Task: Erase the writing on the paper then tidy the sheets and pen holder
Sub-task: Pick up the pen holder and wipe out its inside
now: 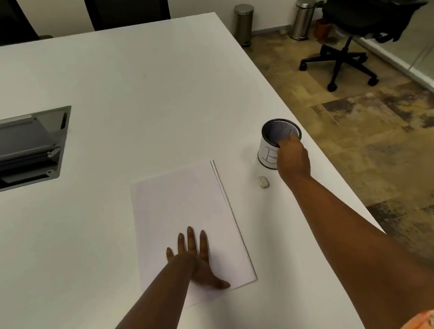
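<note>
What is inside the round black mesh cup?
The round black mesh cup looks empty: only dark mesh shows. The right hand covers its near rim, hiding part of the bottom.

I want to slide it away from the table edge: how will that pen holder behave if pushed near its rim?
The pen holder looks like empty mesh, so probably light. It stands upright and fairly tall, so a push near the rim may tip it. On its side it would likely roll.
</note>
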`<state>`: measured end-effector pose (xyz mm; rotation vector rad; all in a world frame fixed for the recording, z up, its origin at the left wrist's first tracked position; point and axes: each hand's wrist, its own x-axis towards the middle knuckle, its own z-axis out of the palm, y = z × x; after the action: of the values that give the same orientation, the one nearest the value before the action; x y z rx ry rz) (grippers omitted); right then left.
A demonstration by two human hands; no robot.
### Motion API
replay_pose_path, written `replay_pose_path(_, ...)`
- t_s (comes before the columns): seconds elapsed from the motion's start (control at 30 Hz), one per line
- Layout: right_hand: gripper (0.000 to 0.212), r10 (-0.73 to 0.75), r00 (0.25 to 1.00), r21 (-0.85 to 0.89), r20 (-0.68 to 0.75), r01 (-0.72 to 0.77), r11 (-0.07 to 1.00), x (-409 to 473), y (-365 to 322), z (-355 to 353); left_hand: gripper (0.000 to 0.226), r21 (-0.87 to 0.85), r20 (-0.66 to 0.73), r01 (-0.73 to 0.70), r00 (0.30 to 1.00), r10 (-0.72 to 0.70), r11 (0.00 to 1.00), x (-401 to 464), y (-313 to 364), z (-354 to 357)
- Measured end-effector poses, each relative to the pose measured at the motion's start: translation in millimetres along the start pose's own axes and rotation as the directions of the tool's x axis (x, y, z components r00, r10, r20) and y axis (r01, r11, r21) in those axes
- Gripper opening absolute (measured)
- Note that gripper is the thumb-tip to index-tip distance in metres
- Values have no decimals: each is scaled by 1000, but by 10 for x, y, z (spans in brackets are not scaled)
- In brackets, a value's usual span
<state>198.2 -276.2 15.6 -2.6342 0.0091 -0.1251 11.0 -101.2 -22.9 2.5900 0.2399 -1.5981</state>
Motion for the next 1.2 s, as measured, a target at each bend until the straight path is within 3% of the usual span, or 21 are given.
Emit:
replay_pose_path(0.2,21,-28,967,135,-254,65,989,-203,189,-66,124,-5,10,7,1000,-7,1000,-9,-10,4)
replay_pose_path(0.37,20,-55,905,146,-422,128,981,-485,354,-326,122,-3,-30,0,1000,0,1000,4,-24,40)
replay_pose_path(0.57,14,-113,924,43,-365,138,990,-1005,602,-496,116,-26,-164,-46,986,42,999,5,-48,147)
replay_pose_path(0.73,15,-88,957,95,-277,118,988,-1539,758,-546,117,-31,-302,-60,952,48,998,-15,-43,266)
replay_pose_path(0.8,19,-40,975,220,-218,89,971,-1735,767,-549,120,0,-399,-65,915,60,998,-60,24,231)
replay_pose_path(0.87,20,-1,981,275,-195,55,960,-1943,746,-579,127,18,-545,-195,820,173,981,-142,177,161)
replay_pose_path(0.93,20,47,987,363,-157,13,932,-2121,688,-618,131,-18,-627,-480,689,364,877,-218,400,96)
replay_pose_path(1.0,18,49,992,387,-113,-2,922,-2299,603,-663,134,-116,-642,-732,571,512,671,-354,659,86)
replay_pose_path(1.1,18,-77,985,203,-155,108,973,-2543,523,-675,126,-263,-688,-855,491,535,447,-512,957,179)
replay_pose_path(1.2,21,-96,968,156,-230,134,979,-2767,520,-742,94,-297,-787,-892,431,442,342,-575,1131,329)
